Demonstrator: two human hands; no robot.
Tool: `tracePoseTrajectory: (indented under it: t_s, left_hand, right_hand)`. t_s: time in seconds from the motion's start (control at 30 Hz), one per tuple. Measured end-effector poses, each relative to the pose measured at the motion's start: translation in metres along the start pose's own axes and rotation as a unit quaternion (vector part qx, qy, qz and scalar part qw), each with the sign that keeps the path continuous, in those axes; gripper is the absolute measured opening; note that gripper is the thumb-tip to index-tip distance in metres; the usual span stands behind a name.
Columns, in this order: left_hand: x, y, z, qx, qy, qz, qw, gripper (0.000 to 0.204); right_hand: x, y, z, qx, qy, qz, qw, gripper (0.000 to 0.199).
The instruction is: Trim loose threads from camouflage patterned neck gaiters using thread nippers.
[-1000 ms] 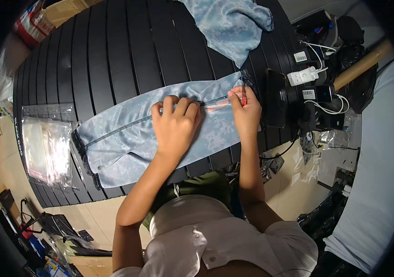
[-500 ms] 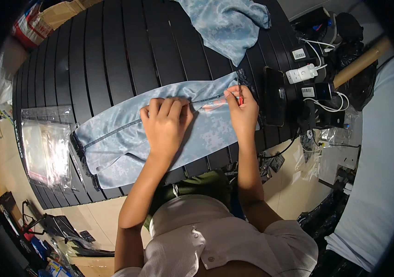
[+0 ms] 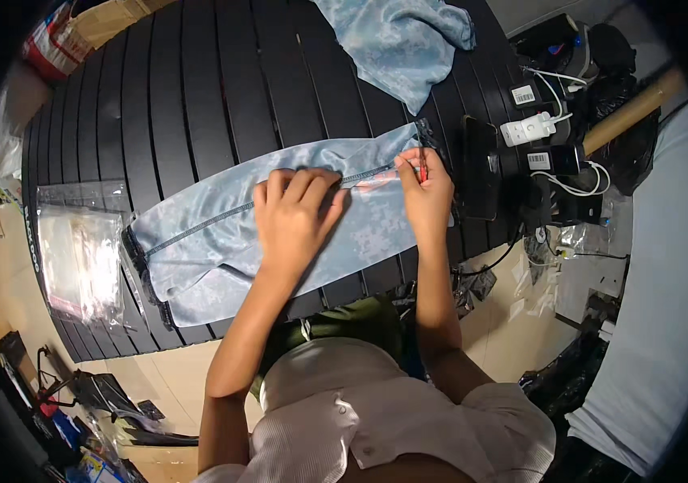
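A long pale blue patterned fabric piece point(image 3: 215, 241) with a dark stitched seam lies across the black slatted table point(image 3: 159, 105). My left hand point(image 3: 295, 217) presses flat on its middle, fingers spread over the seam. My right hand point(image 3: 424, 189) is at the fabric's right end, pinching a small red tool point(image 3: 422, 169) against the seam near the fabric edge.
A second pale blue cloth point(image 3: 400, 40) is heaped at the table's far edge. Clear plastic bags point(image 3: 78, 253) lie at the left end. A dark phone point(image 3: 481, 165), a white power strip point(image 3: 530, 129), cables and black gear crowd the right side.
My left hand has slid left along the seam, away from my right hand. My right hand with the red tool stays at the fabric's right end.
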State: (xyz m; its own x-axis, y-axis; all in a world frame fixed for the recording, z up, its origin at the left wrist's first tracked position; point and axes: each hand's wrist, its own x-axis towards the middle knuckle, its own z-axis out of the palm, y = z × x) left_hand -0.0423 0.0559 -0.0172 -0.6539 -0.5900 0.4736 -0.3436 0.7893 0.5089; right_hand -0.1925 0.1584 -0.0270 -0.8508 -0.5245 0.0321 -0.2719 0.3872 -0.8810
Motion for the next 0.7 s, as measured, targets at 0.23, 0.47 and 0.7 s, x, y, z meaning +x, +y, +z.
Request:
tracePoseTrajectory:
  t_s: [0.23, 0.47, 0.7]
  left_hand:
    - [0.000, -0.004, 0.005, -0.032, -0.009, -0.039, 0.999, 0.012]
    - [0.002, -0.021, -0.012, -0.227, 0.039, -0.274, 0.934, 0.005]
    - [0.007, 0.000, -0.014, -0.040, -0.035, -0.021, 0.998, 0.018]
  right_hand:
    - [0.000, -0.003, -0.001, -0.006, 0.001, -0.008, 1.000, 0.008]
    - [-0.001, -0.003, -0.001, 0.007, 0.007, -0.003, 1.000, 0.007]
    - [0.001, 0.002, -0.001, 0.029, 0.006, 0.008, 1.000, 0.007]
